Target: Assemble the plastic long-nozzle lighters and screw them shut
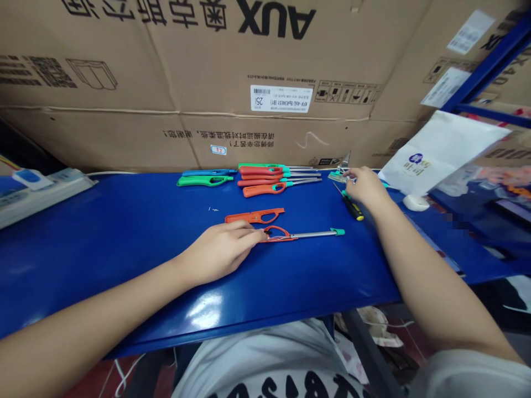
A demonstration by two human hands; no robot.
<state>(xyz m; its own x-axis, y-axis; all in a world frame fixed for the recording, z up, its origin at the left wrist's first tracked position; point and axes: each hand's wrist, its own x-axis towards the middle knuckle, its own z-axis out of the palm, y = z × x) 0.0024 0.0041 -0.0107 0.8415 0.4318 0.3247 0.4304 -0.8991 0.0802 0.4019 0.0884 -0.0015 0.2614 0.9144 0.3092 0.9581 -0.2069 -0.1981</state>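
My left hand [222, 250] is closed on the handle end of an opened orange gas lighter [313, 235], which lies flat with its metal tube and teal tip pointing right. Just behind it rests a loose orange handle half [271, 214]. At the back right, my right hand [367, 189] has its fingers bunched at a small pile of teal and metallic parts [337, 177]; what they pinch is hidden. A screwdriver [353, 209] with a black and yellow handle lies beside that hand. Several lighters [263, 191] in orange, red and green are grouped along the back.
Green [203, 181] and blue [207, 172] handle pieces lie at the back left of the blue table [145, 243]. A large cardboard box [199, 72] rises behind. A power strip [45, 196] sits left; a white paper bag [440, 149] and a small white case [416, 203] stand right.
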